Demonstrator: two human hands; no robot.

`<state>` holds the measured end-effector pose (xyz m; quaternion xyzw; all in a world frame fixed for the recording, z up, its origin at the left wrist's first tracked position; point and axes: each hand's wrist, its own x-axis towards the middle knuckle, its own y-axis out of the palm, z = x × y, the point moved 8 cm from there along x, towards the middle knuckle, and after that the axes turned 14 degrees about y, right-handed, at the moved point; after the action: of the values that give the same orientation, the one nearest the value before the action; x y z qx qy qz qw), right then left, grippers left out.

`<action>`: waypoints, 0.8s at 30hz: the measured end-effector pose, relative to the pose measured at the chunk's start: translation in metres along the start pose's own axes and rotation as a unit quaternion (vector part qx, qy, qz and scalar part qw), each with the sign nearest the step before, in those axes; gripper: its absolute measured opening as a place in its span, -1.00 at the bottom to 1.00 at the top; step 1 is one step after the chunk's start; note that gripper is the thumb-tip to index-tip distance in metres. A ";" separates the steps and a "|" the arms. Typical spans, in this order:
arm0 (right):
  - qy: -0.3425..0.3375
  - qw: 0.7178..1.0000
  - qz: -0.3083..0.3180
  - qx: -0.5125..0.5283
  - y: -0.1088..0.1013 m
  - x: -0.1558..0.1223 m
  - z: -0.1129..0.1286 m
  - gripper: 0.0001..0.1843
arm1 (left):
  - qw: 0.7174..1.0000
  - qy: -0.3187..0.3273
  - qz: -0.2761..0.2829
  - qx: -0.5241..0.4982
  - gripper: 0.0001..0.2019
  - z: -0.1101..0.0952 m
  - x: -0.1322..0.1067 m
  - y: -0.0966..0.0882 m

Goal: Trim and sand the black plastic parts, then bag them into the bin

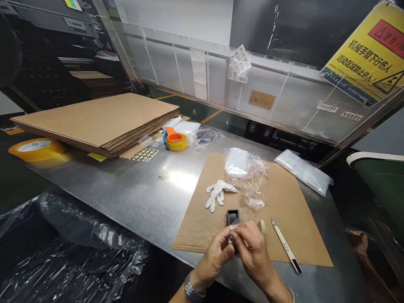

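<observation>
My left hand [217, 251] and my right hand [254, 245] meet over the front of a cardboard sheet [195, 223]. Pinched between their fingertips is a piece of clear plastic film [237, 224]; the fingers hide anything inside it. Just behind it lies a small black tray [232, 216], partly covered by the hands. A tape roll [261, 227] shows beside my right hand. Farther right is a craft knife [285, 245] with a pale handle, its blade pointing away. A white glove [218, 194] lies flat beyond the hands.
Crumpled clear bags [254, 176] lie at the cardboard's back. A stack of cardboard [104, 120], an orange tape dispenser [175, 139] and a large yellow tape roll [36, 149] are left on the metal table [151, 198]. A black-lined bin [72, 248] stands front left.
</observation>
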<state>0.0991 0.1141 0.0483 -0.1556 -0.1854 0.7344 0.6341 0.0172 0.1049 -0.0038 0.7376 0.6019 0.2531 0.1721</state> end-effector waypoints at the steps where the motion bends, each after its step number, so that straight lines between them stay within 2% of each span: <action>1: -0.033 0.999 0.011 -0.025 0.003 -0.003 0.009 -0.81 | 0.999 -0.006 -0.014 -0.032 -0.52 0.002 -0.002 -0.002; 3: -0.085 0.995 0.035 -0.026 0.007 -0.008 0.019 -0.75 | 0.994 -0.006 -0.086 -0.064 -0.64 0.005 -0.005 -0.014; 5: -0.080 0.996 0.024 0.043 0.004 -0.010 0.014 -0.70 | 0.982 -0.016 -0.167 -0.086 -0.73 0.006 -0.008 -0.028; 7: 0.000 0.990 -0.059 0.127 -0.009 -0.008 -0.011 -0.75 | 0.967 -0.039 -0.225 -0.115 -0.77 0.006 -0.011 -0.038; 9: 0.124 0.960 -0.144 0.203 -0.018 -0.009 -0.048 -0.73 | 0.953 -0.066 -0.264 -0.134 -0.83 0.005 -0.014 -0.046; 10: 0.185 0.940 -0.157 0.241 -0.017 -0.010 -0.065 -0.66 | 0.947 -0.076 -0.278 -0.138 -0.85 0.004 -0.016 -0.049; 12: 0.273 0.905 -0.112 0.307 -0.006 -0.011 -0.087 -0.49 | 0.940 -0.091 -0.298 -0.138 -0.83 0.002 -0.019 -0.054; 14: 0.311 0.886 -0.030 0.342 0.007 -0.010 -0.091 -0.46 | 0.936 -0.101 -0.311 -0.131 -0.82 0.001 -0.021 -0.057; 16: 0.313 0.884 0.022 0.346 0.013 -0.009 -0.086 -0.53 | 0.932 -0.107 -0.323 -0.122 -0.83 0.001 -0.023 -0.061; 17: 0.305 0.889 0.030 0.341 0.013 -0.009 -0.084 -0.58 | 0.932 -0.112 -0.325 -0.116 -0.84 0.003 -0.023 -0.062; 21: 0.264 0.915 0.014 0.305 0.009 -0.003 -0.079 -0.63 | 0.944 -0.126 -0.302 -0.050 -0.81 0.010 -0.028 -0.071; 23: 0.238 0.933 -0.002 0.270 0.006 -0.001 -0.076 -0.65 | 0.937 -0.062 -0.340 0.061 -0.72 0.001 -0.033 -0.087; 24: 0.224 0.942 -0.004 0.249 0.006 0.000 -0.072 -0.67 | 0.922 -0.013 -0.364 0.132 -0.68 -0.008 -0.037 -0.094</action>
<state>0.1274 0.1186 -0.0180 -0.1526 0.1493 0.7008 0.6806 -0.0684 0.0887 -0.0556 0.4864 0.8548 0.0819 0.1614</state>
